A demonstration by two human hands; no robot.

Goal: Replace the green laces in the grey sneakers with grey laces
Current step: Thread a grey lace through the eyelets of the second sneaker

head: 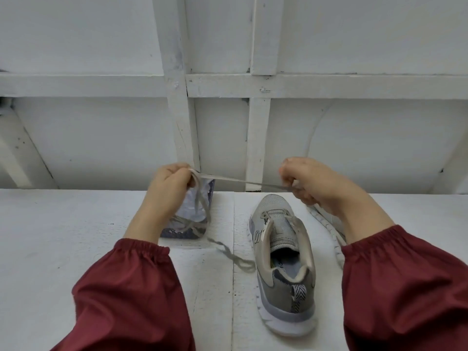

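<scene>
Fig.: my L hand (168, 184) and R hand (310, 183), both raised over the white table (76, 224). Fingers of each are curled and pinch one grey lace (238, 181), stretched taut btw. them. From L hand the lace drops across a clear plastic packet (192, 214); its tail lies on the table just beside the grey sneaker (281, 249), upright, heel toward me. 2nd sneaker (326, 224) sits behind my R forearm, mostly hidden. Sleeves (131, 287) dark red.
</scene>
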